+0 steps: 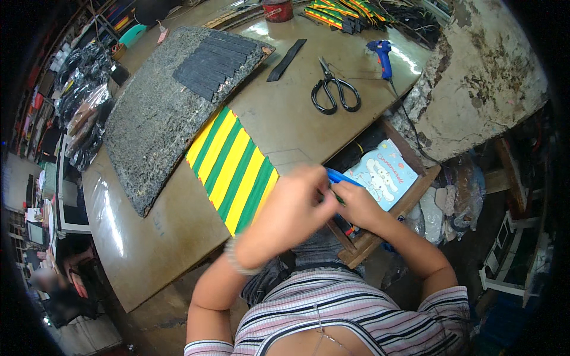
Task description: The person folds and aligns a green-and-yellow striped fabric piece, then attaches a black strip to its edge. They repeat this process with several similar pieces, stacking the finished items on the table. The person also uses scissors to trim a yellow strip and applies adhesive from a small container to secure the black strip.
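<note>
Above the open wooden drawer [409, 204], my two hands meet near the table's front edge. My left hand [300, 199] is blurred, its fingers curled in toward my right hand. My right hand [359, 204] is closed, thumb and fingers pressed together. A small dark green bit shows between the two hands, too hidden to name. Just behind my right hand's fingers lies a slim blue object [339, 176]; whether I touch it I cannot tell. Left of my hands, a yellow and green striped sheet [228, 169] lies on the table, partly covered by my left forearm.
Black-handled scissors [335, 95], a blue glue gun [381, 58] with a cord and a black strip [287, 60] lie on the table. A rough grey slab [154, 113] carries several black strips [214, 62]. The drawer holds a light-blue booklet [383, 172]. Striped pieces [344, 13] lie at the back.
</note>
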`<state>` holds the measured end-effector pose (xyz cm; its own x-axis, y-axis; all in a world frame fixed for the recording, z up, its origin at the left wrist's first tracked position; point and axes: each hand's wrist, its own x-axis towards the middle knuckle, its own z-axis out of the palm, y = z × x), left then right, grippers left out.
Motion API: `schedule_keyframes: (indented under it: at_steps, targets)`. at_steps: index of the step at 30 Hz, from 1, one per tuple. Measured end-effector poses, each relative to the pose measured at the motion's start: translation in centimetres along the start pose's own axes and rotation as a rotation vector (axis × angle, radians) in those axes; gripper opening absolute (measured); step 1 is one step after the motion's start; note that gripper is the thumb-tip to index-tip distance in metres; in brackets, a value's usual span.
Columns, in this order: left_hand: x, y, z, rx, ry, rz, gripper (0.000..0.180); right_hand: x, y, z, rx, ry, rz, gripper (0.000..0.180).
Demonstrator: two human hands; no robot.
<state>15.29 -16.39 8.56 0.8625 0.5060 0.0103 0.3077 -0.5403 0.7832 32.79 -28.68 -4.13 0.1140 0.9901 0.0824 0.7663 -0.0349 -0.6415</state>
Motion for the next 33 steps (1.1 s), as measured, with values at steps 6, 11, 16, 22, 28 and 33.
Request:
schedule_keyframes:
  at_steps: [6,11,16,22,28,33]
  targets:
    - [-1.4,-0.1,-17.1,-0.822,0.295,0.277,0.029,1.5,-0.8,1.9,-0.239,0.018,-0.091,0.03]
    - [1.8,-2.2,-22.9,-1.738,0.021,0.447,0.015,3.8,-2.8,1.8,-0.387,-0.145,-0.038,0.037]
    - [10.1,-6.0,-20.2,-0.519,0.271,-0.133,0.032,-4.0,-3.8,-3.1,-0.05,0.228,-0.081,0.034]
    - [25.1,-11.3,-10.3,0.608,0.127,-0.211,0.04,-16.4,-3.2,-5.1,0.113,0.264,1.019,0.031]
    - [26.4,-12.5,-4.7,0.725,0.341,-0.258,0.026,-17.3,-0.5,4.0,0.896,0.38,0.762,0.055]
    - [22.4,-8.1,-12.5,0.358,0.112,-0.059,0.054,-14.9,0.9,3.0,1.16,0.359,0.824,0.062]
